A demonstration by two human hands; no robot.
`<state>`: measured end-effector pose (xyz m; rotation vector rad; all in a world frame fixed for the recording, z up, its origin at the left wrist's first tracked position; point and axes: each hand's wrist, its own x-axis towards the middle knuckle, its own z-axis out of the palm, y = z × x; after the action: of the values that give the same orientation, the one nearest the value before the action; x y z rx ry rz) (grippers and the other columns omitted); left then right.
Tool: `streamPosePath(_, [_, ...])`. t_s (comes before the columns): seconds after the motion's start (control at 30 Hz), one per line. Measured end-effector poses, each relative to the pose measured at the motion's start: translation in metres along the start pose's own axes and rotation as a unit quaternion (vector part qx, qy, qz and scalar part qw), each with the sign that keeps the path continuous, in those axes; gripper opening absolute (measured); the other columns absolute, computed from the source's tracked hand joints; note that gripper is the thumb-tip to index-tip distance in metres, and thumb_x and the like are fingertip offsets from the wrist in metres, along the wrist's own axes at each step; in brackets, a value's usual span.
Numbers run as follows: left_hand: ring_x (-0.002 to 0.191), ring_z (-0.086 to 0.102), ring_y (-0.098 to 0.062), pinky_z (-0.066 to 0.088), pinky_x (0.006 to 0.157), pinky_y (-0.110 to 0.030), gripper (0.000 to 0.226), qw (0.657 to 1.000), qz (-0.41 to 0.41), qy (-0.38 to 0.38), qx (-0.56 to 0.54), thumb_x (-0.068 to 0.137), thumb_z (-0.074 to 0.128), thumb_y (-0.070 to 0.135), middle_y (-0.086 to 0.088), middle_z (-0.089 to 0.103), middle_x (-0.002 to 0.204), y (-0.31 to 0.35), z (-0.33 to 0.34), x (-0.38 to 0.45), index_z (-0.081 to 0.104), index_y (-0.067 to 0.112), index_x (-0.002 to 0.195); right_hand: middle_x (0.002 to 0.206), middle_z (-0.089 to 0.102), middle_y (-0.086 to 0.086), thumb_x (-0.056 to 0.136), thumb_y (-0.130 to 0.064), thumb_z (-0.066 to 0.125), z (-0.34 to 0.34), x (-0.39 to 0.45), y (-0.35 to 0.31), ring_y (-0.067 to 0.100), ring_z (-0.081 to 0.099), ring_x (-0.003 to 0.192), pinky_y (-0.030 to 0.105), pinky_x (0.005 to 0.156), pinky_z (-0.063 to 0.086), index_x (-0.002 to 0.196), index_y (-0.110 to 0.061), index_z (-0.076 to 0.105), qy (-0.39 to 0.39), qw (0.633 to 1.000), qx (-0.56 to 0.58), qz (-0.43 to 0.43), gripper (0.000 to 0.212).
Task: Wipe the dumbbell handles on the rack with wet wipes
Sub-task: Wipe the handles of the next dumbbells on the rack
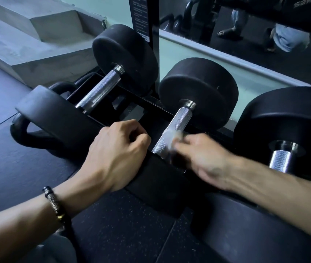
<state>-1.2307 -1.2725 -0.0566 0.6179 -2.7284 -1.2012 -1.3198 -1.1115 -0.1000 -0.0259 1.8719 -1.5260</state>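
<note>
Knurled chrome handle [171, 130] of middle dumbbell lying across rack [132, 99], btwn two other dumbbells. R hand [206, 158], blurred, pinching pale wet wipe [175, 137] against handle near front end. L hand [116, 149] resting on front head [156, 177], fingers curled, holding nothing.

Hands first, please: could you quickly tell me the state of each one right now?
Left hand: fingers curled, holding nothing visible, resting on the middle dumbbell's near head.
Right hand: blurred, pinching a wet wipe against the middle handle.
</note>
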Motion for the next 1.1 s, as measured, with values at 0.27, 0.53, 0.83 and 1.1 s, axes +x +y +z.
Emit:
streamPosePath(0.27, [0.073,0.061,-0.011,0.048,0.066,-0.031,0.028,1.000,0.005,0.002,-0.001,0.069,0.042,0.041,0.009,0.068,0.073,-0.002,0.001,0.000,0.066,0.028,0.074,0.085,0.072,0.009,0.098,-0.002,0.054,-0.015,0.011,-0.032,0.012,0.070,0.069,0.028,0.079,0.058,0.090,-0.004,0.063,0.036,0.979,0.200,-0.006,0.012])
streamPosePath(0.53, [0.075,0.062,-0.011,0.049,0.068,-0.033,0.029,1.000,0.008,-0.003,0.006,0.069,0.041,0.042,0.010,0.069,0.075,-0.002,0.001,0.000,0.066,0.029,0.076,0.085,0.060,0.016,0.103,-0.017,0.052,0.008,-0.007,-0.002,0.019,0.058,0.071,0.029,0.067,0.050,0.090,-0.003,0.061,-0.047,0.995,0.033,0.081,0.021])
streamPosePath(0.83, [0.074,0.061,-0.012,0.046,0.066,-0.031,0.029,1.000,0.008,-0.006,0.003,0.068,0.041,0.042,0.011,0.069,0.075,-0.001,0.000,0.000,0.066,0.029,0.076,0.091,0.060,0.016,0.104,-0.016,0.051,-0.003,0.010,-0.010,0.017,0.058,0.072,0.031,0.068,0.045,0.093,-0.005,0.060,0.012,0.995,0.097,0.036,0.018])
streamPosePath(1.1, [0.073,0.061,-0.010,0.045,0.064,-0.031,0.029,1.000,0.005,-0.010,-0.006,0.069,0.042,0.043,0.010,0.069,0.074,-0.002,-0.002,-0.001,0.066,0.028,0.077,0.115,0.066,0.022,0.102,-0.015,0.051,-0.011,0.012,-0.012,0.028,0.062,0.090,0.037,0.090,0.053,0.120,0.010,0.058,-0.028,0.992,0.115,0.040,0.031])
